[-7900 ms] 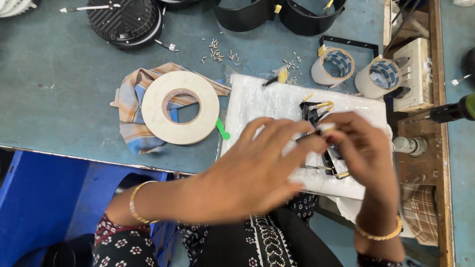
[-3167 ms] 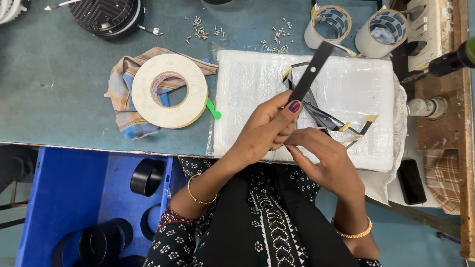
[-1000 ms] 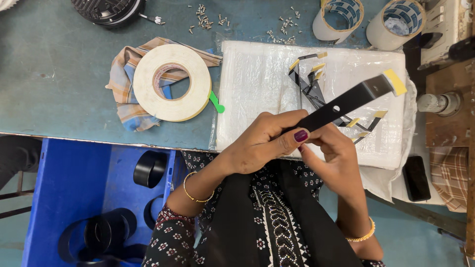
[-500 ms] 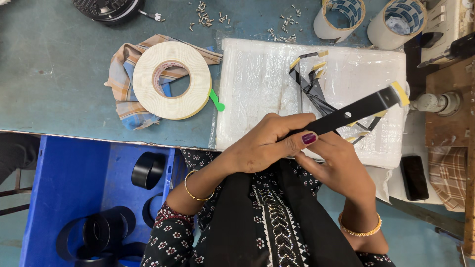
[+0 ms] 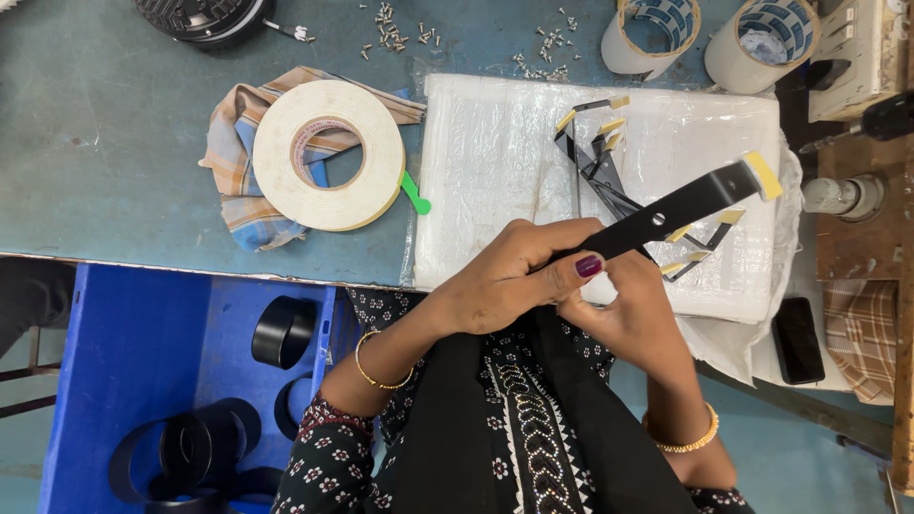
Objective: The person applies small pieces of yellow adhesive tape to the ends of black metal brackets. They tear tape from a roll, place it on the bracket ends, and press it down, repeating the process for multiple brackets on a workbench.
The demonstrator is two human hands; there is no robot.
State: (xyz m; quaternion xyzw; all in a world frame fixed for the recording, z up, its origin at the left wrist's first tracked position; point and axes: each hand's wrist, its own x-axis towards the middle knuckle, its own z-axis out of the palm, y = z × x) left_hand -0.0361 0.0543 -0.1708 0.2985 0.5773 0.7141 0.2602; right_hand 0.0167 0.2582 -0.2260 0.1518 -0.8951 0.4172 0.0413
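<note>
My left hand (image 5: 519, 276) and my right hand (image 5: 633, 319) both grip the near end of a flat black strip (image 5: 678, 207) with a small hole and a yellow tab at its far end. The strip slants up to the right over a white plastic-wrapped pad (image 5: 495, 171). A loose pile of thin black strips with yellow tips (image 5: 600, 157) lies on the pad just beyond my fingers.
A big roll of white tape (image 5: 326, 152) rests on a checked cloth (image 5: 238, 190). Two tape rolls (image 5: 650, 33) stand at the back, with scattered screws (image 5: 400, 29) near them. A blue bin (image 5: 143, 381) with black rings sits below the table edge. A phone (image 5: 797, 338) lies right.
The black strip has swung from pointing up to slanting low to the right, and both hands have drawn slightly nearer to my body.
</note>
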